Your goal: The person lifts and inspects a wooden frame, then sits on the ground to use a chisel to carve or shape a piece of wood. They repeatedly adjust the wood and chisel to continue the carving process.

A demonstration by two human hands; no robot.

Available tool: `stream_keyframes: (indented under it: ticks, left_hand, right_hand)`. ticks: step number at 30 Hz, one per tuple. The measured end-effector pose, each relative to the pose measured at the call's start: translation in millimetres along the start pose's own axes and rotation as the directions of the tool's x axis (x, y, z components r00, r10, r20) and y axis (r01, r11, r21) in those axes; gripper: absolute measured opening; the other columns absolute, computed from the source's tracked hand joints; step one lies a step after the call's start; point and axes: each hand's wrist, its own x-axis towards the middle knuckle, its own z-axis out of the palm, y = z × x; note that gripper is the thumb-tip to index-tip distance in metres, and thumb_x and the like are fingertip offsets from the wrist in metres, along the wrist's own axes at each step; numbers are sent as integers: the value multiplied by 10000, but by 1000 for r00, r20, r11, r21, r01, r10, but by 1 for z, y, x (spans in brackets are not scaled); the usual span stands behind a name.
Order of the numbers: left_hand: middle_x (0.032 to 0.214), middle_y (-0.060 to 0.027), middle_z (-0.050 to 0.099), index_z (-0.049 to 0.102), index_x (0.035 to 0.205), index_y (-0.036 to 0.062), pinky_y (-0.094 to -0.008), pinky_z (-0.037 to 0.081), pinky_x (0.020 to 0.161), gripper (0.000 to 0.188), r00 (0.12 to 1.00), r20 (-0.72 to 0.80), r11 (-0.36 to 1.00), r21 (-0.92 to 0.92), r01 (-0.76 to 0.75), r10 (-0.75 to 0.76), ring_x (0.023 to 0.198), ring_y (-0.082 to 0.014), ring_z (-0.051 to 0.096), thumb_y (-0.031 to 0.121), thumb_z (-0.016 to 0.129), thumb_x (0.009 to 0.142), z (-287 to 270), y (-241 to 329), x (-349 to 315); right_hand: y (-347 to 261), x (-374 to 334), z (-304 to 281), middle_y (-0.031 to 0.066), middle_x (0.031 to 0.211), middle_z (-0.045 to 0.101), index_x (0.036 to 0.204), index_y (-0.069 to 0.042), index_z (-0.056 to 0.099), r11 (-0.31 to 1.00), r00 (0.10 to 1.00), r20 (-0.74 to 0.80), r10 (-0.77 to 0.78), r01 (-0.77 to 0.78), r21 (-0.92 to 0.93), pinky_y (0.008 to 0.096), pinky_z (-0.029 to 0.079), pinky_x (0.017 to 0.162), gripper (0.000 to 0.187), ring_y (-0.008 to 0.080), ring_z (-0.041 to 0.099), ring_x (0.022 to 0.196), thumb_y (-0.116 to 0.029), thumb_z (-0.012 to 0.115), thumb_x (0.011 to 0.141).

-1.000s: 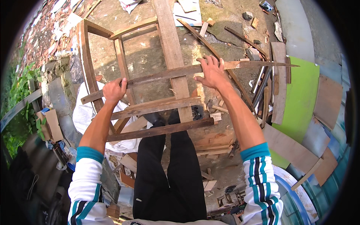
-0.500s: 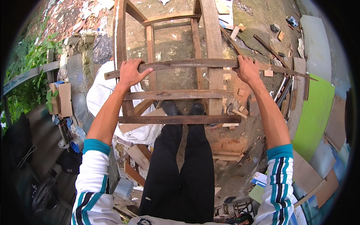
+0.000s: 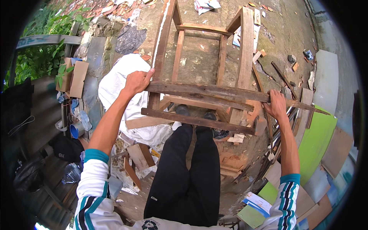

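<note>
A long dark wooden slat (image 3: 214,90) lies crosswise over the near end of a wooden frame (image 3: 245,50). My left hand (image 3: 138,82) is closed around its left end, beside the frame's left rail (image 3: 163,36). Further along, past the right rail, my right hand (image 3: 275,104) grips the same slat, whose thin right end sticks out beyond it. A second slat, mostly hidden, shows just beneath the held one. Nearest my legs, a third dark slat (image 3: 199,121) lies slightly tilted across the frame.
White cloth (image 3: 120,82) is bunched left of the frame. Wood offcuts (image 3: 142,157) lie by my left leg. At the right are a green panel (image 3: 316,142) and loose strips. A black plastic bag (image 3: 130,39) lies at far left.
The held slat has come nearer the other two and now overlaps the second. My left hand sits at the slat's left end, no longer further in. The whole view has shifted.
</note>
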Motion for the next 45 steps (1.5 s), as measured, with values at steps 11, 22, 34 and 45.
stream_keyframes:
  ticks: [11,22,34,45]
  left_hand:
    - [554,-268,552,603,584,-71,-514,470,630,802,998,57,995,-95,25,-19,570,-438,584,550,372,1035,14,-50,-51]
    - [502,-102,298,359,574,-45,-448,349,548,788,842,539,944,-296,149,36,510,-213,315,576,309,1055,24,-48,-90]
    - [495,-190,447,526,578,-45,-466,411,565,771,891,429,917,-397,38,148,485,-325,434,563,393,1032,55,-17,-130]
    - [669,-258,613,652,701,-35,-505,447,601,544,965,255,931,-363,39,59,648,-462,606,425,568,978,83,66,-162]
  right_hand:
    - [-21,5,30,153,825,612,886,-64,533,992,991,-41,-125,125,10,462,476,730,396,374,628,824,-269,819,705]
    - [-9,11,21,127,689,546,782,-65,503,941,924,-184,-335,337,-24,442,472,606,302,341,595,665,-170,765,674]
    - [-1,19,10,96,795,568,820,-81,539,964,959,-125,-254,242,-107,416,460,759,247,313,588,824,-100,737,674]
    - [-16,23,5,224,1474,422,1363,-46,472,907,816,-407,411,-412,88,491,279,1184,632,405,361,1409,-96,729,787]
